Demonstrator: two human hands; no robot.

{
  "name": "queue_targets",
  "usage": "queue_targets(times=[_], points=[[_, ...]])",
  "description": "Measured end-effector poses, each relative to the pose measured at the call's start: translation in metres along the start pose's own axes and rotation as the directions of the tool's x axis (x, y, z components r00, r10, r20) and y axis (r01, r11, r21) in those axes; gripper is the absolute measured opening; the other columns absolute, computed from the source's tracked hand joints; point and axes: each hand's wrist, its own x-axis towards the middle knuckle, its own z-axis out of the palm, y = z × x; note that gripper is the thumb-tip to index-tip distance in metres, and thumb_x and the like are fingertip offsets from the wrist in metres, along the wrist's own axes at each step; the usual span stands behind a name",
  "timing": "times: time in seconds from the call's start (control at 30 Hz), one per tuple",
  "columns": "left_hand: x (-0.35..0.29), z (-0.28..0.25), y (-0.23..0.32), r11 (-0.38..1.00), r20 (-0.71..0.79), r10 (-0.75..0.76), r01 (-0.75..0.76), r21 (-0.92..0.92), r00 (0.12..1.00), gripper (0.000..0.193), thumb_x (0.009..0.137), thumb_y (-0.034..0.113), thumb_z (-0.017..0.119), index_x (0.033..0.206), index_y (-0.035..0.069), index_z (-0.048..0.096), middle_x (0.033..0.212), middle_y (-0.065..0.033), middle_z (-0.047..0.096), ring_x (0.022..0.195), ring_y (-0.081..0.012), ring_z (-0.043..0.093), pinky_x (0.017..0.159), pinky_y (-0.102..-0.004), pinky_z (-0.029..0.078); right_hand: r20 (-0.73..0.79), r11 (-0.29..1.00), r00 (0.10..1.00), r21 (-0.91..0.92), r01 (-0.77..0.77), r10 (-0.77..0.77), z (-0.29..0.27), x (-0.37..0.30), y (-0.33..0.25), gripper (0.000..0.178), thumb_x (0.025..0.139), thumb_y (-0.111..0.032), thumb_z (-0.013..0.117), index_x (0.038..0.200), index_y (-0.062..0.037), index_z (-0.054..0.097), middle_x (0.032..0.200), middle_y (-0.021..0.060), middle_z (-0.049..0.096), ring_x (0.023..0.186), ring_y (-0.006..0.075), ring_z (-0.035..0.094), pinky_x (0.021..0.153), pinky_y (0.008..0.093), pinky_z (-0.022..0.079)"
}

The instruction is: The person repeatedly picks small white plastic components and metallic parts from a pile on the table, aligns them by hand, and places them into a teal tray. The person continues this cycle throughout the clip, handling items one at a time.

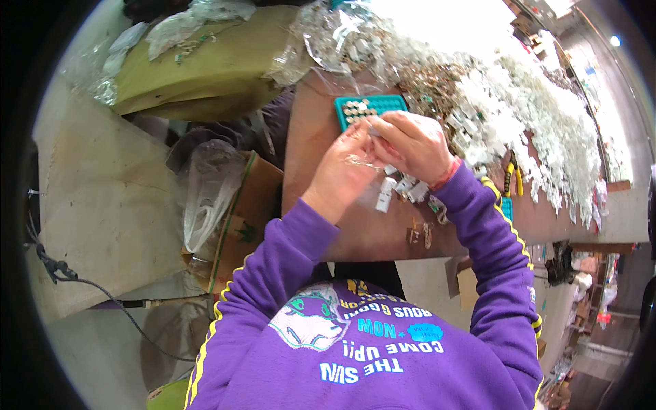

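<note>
Right hand (418, 145) pinched closed on one small grey piece (373, 131), near one teal tray (393, 104); left hand (338, 167) half-curled beside it, hold unclear, one gold-coloured strand (362, 162) at palm. One pair of pliers (518, 181), right.

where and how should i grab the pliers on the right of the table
Probably by the yellow handles of the pliers, coming from the near right: the handles point back toward the person, spread apart, while the right sleeve lies close on their left.
</note>
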Motion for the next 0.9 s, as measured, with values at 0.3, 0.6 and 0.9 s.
queue_targets(times=[0.3, 0.6, 0.9], points=[[-0.001, 0.011, 0.006, 0.963, -0.067, 0.226, -0.213, 0.164, 0.972, 0.018, 0.093, 0.012, 0.065, 0.110, 0.006, 0.061, 0.105, -0.0122, 0.067, 0.100, -0.0259, 0.066, 0.096, -0.0424, 0.053, 0.036, 0.805, 0.814, 0.130, -0.579, 0.580, -0.083, -0.023, -0.022, 0.023, 0.086, -0.017, 0.071, 0.107, -0.0061, 0.071, 0.095, 0.0121, 0.071, 0.079, 0.0208, 0.069, 0.070, 0.0300, 0.054], [-0.041, 0.019, 0.010, 0.972, -0.027, 0.135, -0.127, 0.200, 0.990, 0.023, 0.096, 0.012, 0.061, 0.117, 0.004, 0.058, 0.109, -0.0130, 0.066, 0.104, -0.0274, 0.066, 0.100, -0.0422, 0.050, 0.067, 0.597, 0.607, 0.128, -0.792, 0.792, -0.080, -0.099, -0.100, 0.012, 0.083, 0.000, 0.070, 0.094, -0.0012, 0.072, 0.089, 0.0104, 0.070, 0.079, 0.0184, 0.067, 0.070, 0.0278, 0.052], [-0.099, -0.001, -0.009, 0.906, -0.065, 0.313, -0.277, 0.320, 0.948, 0.022, 0.097, 0.011, 0.058, 0.118, 0.003, 0.058, 0.110, -0.0113, 0.065, 0.107, -0.0297, 0.064, 0.101, -0.0448, 0.049, 0.128, 0.882, 0.873, -0.068, -0.466, 0.471, 0.002, -0.081, -0.107, 0.012, 0.077, -0.007, 0.064, 0.089, -0.0070, 0.065, 0.089, 0.0070, 0.060, 0.085, 0.0250, 0.062, 0.071, 0.0334, 0.053]])
